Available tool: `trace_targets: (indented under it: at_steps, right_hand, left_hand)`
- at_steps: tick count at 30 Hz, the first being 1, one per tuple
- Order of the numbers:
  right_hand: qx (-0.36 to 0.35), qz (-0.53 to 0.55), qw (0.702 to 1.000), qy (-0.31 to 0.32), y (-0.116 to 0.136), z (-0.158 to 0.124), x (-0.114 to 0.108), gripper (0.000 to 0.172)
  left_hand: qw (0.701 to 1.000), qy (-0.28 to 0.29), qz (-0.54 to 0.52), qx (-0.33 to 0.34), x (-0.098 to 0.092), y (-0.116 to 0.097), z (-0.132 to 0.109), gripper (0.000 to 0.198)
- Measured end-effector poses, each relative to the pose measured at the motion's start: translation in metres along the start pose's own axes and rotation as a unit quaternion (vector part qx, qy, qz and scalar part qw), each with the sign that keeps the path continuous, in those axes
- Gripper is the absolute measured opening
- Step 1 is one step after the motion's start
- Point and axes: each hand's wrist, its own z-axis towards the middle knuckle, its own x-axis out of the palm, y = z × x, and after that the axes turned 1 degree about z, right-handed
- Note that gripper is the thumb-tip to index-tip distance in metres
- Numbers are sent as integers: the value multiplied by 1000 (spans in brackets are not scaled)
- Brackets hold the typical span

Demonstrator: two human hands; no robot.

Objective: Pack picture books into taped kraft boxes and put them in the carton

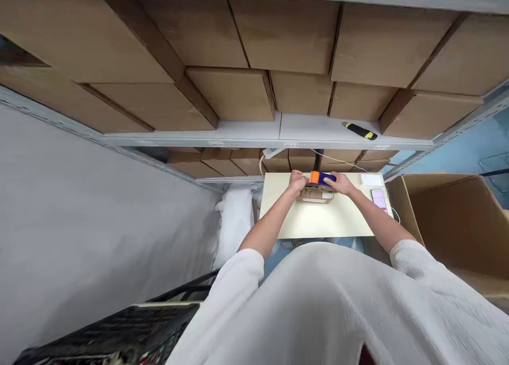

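Observation:
A small brown carton (311, 194) with dark handwriting and a pale label sits on the cream tabletop (318, 224). Over its top edge is an orange and dark blue tape dispenser (315, 177). My right hand (341, 183) is wrapped round the blue end of that dispenser. At the carton's left end, my left hand (298, 181) has its fingers pressed together by the upper corner. Whatever those fingers pinch is too small to make out. Part of the carton's top is hidden by the dispenser and my hands.
A phone (379, 199) and a white box (371, 179) lie at the table's right. Shelves of brown cartons (233, 94) rise ahead, with a yellow-black cutter (360, 130) on one. A large open carton (457, 222) stands right; white wrapping (235, 222) stands left.

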Motion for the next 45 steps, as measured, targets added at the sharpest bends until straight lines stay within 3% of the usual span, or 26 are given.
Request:
trace_targets:
  at_steps: [5,11,14,20,25,34,45]
  right_hand:
    - [-42,-107,992,43,13,-5,-2,50]
    - [-60,-198,975,80,29,-7,-13,43]
    - [-56,-226,969,83,27,-8,-21,42]
    - [-31,-253,963,83,15,-11,-36,40]
    - [-15,-257,962,95,17,-7,-37,40]
    - [8,-293,948,123,25,8,-16,42]
    - [60,-320,931,166,37,22,-13,47]
  left_hand:
    - [999,7,8,-49,-22,0,7,60]
    - [999,13,13,-34,-27,6,13,62]
    - [999,-25,46,-12,-40,7,21,60]
    - [997,-44,66,6,-74,11,38,52]
    - [998,-40,47,10,-73,23,40,48]
    - [998,-46,36,-30,-78,55,48,44]
    - [998,-42,24,-33,-61,90,63,43]
